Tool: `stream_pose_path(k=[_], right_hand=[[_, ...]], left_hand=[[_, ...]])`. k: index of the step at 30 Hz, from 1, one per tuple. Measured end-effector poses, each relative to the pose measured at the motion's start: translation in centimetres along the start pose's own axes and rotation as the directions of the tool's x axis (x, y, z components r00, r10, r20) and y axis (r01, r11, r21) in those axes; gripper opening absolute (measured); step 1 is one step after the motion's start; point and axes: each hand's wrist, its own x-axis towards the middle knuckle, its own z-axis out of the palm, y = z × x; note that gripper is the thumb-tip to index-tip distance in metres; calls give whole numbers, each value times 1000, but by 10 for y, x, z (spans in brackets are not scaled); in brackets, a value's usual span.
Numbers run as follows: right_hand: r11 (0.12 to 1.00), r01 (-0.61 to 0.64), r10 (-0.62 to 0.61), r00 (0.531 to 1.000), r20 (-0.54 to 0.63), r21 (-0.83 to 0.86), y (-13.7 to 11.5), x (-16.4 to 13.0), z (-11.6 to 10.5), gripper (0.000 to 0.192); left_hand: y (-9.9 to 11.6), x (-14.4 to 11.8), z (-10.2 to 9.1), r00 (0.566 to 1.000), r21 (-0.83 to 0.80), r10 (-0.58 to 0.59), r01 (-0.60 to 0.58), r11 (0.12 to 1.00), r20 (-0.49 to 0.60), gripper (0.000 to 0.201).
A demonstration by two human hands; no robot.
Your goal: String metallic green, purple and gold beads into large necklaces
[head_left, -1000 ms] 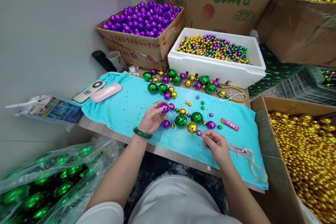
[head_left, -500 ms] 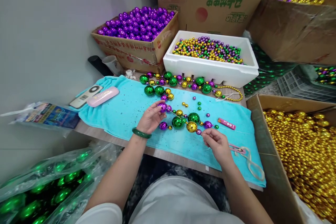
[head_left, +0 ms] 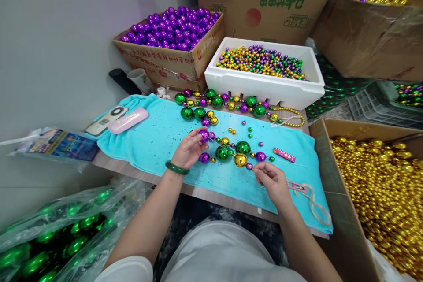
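Observation:
My left hand (head_left: 185, 152), a green bangle (head_left: 177, 168) on its wrist, is closed on a shiny purple bead (head_left: 204, 135). A thin string runs from this bead to a green bead (head_left: 222, 153), a gold bead (head_left: 240, 160) and a small purple bead (head_left: 249, 166). Just past the small bead, my right hand (head_left: 272, 184) pinches the string between thumb and fingertips. Behind the taut length, more threaded beads lie on the turquoise towel (head_left: 158, 134), among them a large green bead (head_left: 243, 147). A few small loose beads (head_left: 231, 131) are scattered farther back.
At the back stand a carton of purple beads (head_left: 194, 61) and a white foam box (head_left: 264, 90) of small mixed beads. A finished-looking bead strand (head_left: 217, 102) lies before them. Right is a carton of gold beads (head_left: 340, 176); left, a pink case (head_left: 128, 121) and a remote (head_left: 107, 120).
The whole view has shifted very slightly. Both hands keep the same hold on the bead and the string, and no bead has visibly moved along it.

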Motion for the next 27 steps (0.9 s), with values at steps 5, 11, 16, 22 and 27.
stream_pose_path(k=[5,11,16,22,27], right_hand=[[1000,-14,14,1000,4,10,1,0,0,21],[1000,-18,18,1000,7,2,1,4,5,21],[999,-37,37,999,21,-2,3,5,2,20],[997,-76,75,996,45,12,9,4,-5,25],[990,-124,118,989,88,72,13,5,-6,28]], left_hand=[[-2,0,-1,1000,46,18,-19,999,9,37],[-6,0,13,998,167,17,-26,986,55,43],[-5,2,24,998,175,4,-15,985,62,41],[-5,1,26,995,128,-41,30,991,90,36],[-7,0,27,995,86,-52,45,995,80,39]])
